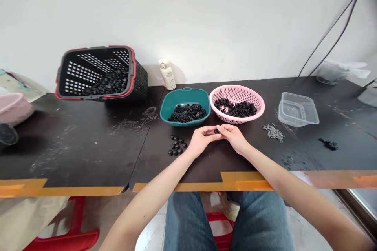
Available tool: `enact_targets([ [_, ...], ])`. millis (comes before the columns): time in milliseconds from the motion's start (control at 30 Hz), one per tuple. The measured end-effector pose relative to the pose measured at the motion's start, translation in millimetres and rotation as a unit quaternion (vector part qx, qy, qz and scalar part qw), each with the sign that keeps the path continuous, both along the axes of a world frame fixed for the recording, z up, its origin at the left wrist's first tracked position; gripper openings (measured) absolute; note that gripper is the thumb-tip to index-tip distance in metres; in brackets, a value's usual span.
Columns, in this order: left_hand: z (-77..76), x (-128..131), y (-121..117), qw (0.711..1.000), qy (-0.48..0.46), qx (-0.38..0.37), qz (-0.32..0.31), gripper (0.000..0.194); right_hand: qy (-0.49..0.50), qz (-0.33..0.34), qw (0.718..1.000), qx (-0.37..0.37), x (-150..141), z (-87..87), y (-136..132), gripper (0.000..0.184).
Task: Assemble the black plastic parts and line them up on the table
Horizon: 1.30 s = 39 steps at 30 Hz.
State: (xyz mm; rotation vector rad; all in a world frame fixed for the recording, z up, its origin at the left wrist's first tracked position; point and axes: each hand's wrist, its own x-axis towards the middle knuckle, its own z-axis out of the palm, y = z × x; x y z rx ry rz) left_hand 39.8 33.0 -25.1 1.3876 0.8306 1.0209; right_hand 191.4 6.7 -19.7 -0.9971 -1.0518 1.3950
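Observation:
Between the fingertips of my left hand (203,138) and my right hand (232,136) sits a small round black part (216,131). Both hands are closed on it, meeting just in front of two bowls. A teal basin (185,96) beyond my left hand holds many small black pieces. Behind my right hand, a pink perforated basket (256,98) holds more black pieces. Several round black knobs (176,146) lie in a loose group on the table, left of my left hand.
A black crate with a red rim (134,70), part-filled with black parts, leans at the back left. A white bottle (167,75) stands by the wall. On the right are grey pins (273,132), a clear plastic box (299,111) and a black cluster (329,144). Orange tape (188,186) lines the table edge.

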Motion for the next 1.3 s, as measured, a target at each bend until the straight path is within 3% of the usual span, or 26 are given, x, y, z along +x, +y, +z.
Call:
enact_targets([
  [233, 2.9, 0.5, 1.6, 1.0, -0.002, -0.019, -0.019, 0.044, 0.004, 0.001, 1.0, -0.008, -3.5, -0.6, 0.7, 0.039],
  [633, -0.5, -3.6, 3.4, 0.996, 0.043, 0.063, -0.038, 0.042, 0.008, -0.004, 1.0, 0.0, -2.0, -1.2, 0.7, 0.036],
  [1033, -1.7, -3.8, 3.5, 0.999, 0.01, 0.03, -0.042, 0.04, -0.005, 0.002, 1.0, 0.015, 0.0, -4.7, 0.4, 0.029],
  [1300, -5.7, -2.8, -1.1, 0.994, 0.039, 0.106, -0.006, 0.033, 0.03, -0.03, 0.999, 0.013, -6.4, -6.9, -3.1, 0.031],
])
